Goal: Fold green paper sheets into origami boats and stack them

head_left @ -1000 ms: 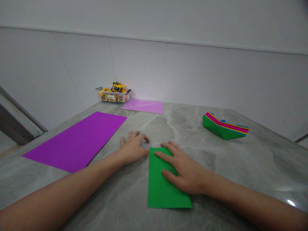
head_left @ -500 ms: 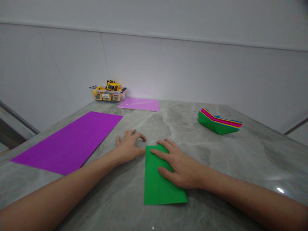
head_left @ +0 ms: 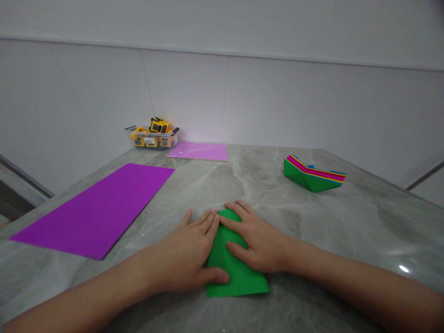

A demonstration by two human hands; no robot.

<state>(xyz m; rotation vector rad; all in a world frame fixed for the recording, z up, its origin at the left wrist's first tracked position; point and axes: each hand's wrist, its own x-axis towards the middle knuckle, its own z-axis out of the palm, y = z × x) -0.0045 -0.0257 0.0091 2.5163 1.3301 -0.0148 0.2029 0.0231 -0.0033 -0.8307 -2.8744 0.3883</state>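
A folded green paper (head_left: 239, 277) lies flat on the grey marble table (head_left: 347, 231) near me. My left hand (head_left: 189, 252) rests flat on its left edge, fingers stretched forward and thumb laid across the paper. My right hand (head_left: 255, 238) lies flat on the paper's upper right part, fingers spread and pointing left. The fingertips of both hands nearly meet at the paper's far end. Neither hand grips anything.
A large purple sheet (head_left: 100, 208) lies to the left. A smaller pink sheet (head_left: 199, 151) sits farther back, beside a clear box of yellow toy vehicles (head_left: 152, 136). A stack of folded coloured papers (head_left: 312, 175) stands at the right. White walls enclose the table.
My left hand has moved right from the bare table onto the green paper's left edge. My right hand has stayed on the paper.
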